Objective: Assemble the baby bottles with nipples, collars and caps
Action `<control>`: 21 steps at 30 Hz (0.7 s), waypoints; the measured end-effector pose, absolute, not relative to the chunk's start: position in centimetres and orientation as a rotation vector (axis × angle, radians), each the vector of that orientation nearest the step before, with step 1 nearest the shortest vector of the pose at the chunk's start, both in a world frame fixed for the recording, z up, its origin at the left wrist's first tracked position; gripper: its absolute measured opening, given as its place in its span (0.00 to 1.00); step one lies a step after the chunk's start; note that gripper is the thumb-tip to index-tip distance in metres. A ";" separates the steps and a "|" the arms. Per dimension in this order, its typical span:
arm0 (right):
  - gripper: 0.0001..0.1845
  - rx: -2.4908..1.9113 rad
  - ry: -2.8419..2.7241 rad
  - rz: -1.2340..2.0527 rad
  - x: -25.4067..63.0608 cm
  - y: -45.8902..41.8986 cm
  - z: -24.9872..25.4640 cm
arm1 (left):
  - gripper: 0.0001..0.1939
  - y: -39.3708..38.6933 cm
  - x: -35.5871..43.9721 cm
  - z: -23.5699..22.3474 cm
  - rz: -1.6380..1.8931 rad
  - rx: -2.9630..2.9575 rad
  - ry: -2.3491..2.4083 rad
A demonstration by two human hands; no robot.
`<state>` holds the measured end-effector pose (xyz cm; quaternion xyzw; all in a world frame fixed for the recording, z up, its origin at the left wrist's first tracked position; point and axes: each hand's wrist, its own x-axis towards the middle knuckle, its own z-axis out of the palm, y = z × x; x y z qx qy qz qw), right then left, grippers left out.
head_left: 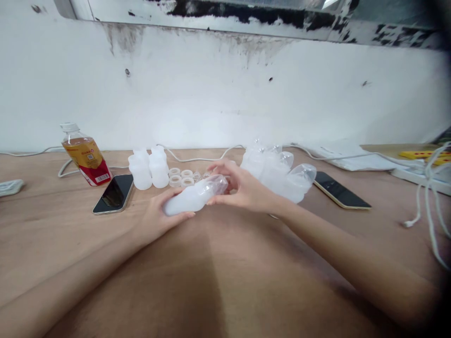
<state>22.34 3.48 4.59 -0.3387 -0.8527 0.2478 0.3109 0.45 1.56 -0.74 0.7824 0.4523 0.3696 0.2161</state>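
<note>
A translucent white baby bottle [186, 201] with a clear domed cap [216, 184] is held tilted above the table, its cap end toward the right. My left hand [158, 211] is wrapped round the lower body of the bottle. At the other end, my right hand [239, 185] has its thumb and fingers about the clear cap. Just behind the bottle lie several pale collar rings [175, 180] and small clear nipples [197, 174], partly hidden by my right hand. White bottle bodies [159, 169] stand left of the rings. Several capped bottles [275, 176] are grouped beyond my right wrist.
On the left are a drink bottle [86, 155] with a yellow and red label and a dark phone [113, 194]. Another phone [340, 190] lies on the right. White cables [428, 188], a white bag [352, 158] and a yellow object [419, 155] are farther right. A wall rises behind.
</note>
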 end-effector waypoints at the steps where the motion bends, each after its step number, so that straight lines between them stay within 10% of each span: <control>1: 0.28 -0.921 -2.267 0.529 22.7 3.1 5.9 | 0.27 1.8 0.5 -1.0 1.077 2.175 1.206; 8: 0.22 -1.481 -2.199 -0.470 27.0 2.7 10.7 | 0.24 2.5 0.3 -2.5 1.154 2.129 1.174; 21: 0.23 -2.020 -2.248 -0.652 27.7 5.1 8.8 | 0.20 2.6 0.3 -2.6 1.153 2.220 1.087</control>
